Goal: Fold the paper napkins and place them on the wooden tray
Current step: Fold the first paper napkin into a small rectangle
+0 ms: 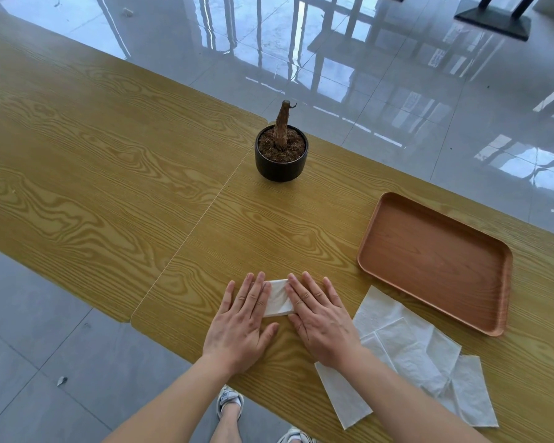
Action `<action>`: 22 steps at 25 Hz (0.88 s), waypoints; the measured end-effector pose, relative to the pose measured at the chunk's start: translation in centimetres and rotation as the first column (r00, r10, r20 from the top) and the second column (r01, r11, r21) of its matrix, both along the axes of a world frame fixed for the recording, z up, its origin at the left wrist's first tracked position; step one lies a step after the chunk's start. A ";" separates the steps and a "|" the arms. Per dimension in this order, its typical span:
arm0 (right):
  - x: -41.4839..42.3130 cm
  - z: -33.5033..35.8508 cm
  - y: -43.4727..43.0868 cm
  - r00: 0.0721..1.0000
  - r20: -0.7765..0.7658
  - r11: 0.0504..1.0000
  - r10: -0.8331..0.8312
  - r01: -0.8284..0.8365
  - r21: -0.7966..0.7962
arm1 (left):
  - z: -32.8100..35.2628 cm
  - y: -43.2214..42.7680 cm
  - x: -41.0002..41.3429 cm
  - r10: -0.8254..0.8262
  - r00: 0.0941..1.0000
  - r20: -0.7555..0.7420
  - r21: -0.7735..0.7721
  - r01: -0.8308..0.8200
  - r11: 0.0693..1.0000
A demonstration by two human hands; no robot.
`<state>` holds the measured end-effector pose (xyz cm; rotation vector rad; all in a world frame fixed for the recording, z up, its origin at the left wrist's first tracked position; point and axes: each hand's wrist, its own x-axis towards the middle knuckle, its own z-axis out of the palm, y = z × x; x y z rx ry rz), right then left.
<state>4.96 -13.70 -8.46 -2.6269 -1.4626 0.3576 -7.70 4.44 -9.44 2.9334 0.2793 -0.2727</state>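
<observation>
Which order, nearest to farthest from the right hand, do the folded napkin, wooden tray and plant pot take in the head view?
1. Folded napkin, pressed under the right hand.
2. Wooden tray, off to the right.
3. Plant pot, farther ahead.

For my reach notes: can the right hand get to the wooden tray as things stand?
Probably yes. The right hand presses flat on the folded napkin, and the wooden tray lies to its right with only bare table between.
</observation>
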 end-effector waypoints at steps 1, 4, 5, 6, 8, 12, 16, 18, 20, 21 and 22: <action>0.0 -0.1 0.0 1.000 0.006 1.000 0.006 -0.006 -0.005 | 0.0 0.0 0.0 0.001 1.000 0.004 -0.003 -0.001 1.000; 0.1 -0.2 0.0 1.000 0.000 1.000 0.017 -0.017 -0.004 | 0.1 0.1 -0.1 0.001 1.000 -0.006 -0.007 -0.001 1.000; 0.2 -0.1 -0.1 1.000 -0.001 1.000 0.021 -0.021 -0.002 | 0.0 0.1 -0.1 0.001 1.000 -0.005 -0.003 -0.001 1.000; 0.3 -0.1 -0.2 1.000 -0.005 1.000 0.024 -0.024 -0.001 | 0.0 0.1 -0.1 0.004 1.000 -0.003 -0.002 -0.004 1.000; 0.4 0.1 -0.3 1.000 -0.012 1.000 0.026 -0.026 0.010 | 0.2 0.1 0.0 0.010 1.000 -0.001 -0.001 -0.010 1.000; 0.0 -0.3 0.7 1.000 -0.007 1.000 -0.004 0.004 0.030 | 0.3 -0.1 0.2 0.014 1.000 0.015 -0.015 -0.014 1.000; -0.2 -1.0 1.0 0.998 -0.007 0.998 -0.062 0.062 0.017 | 0.4 -0.3 0.4 0.022 1.000 0.006 -0.029 -0.022 0.999; -0.2 -0.8 1.0 0.998 -0.012 0.998 -0.055 0.055 0.023 | 0.7 -0.3 0.4 0.025 1.000 0.005 -0.044 -0.025 0.999; -0.2 -0.4 1.0 0.997 -0.034 0.996 -0.066 0.068 0.064 | 1.0 -0.3 0.3 0.030 0.999 0.025 -0.058 -0.029 0.998; -0.3 -0.2 0.8 0.995 -0.049 0.991 -0.084 0.088 0.097 | 1.3 -0.2 0.2 0.051 0.998 0.039 -0.075 -0.048 0.996; -0.5 0.0 0.6 0.994 -0.046 0.985 -0.099 0.105 0.140 | 1.7 -0.1 0.1 0.085 0.994 0.074 -0.094 -0.078 0.992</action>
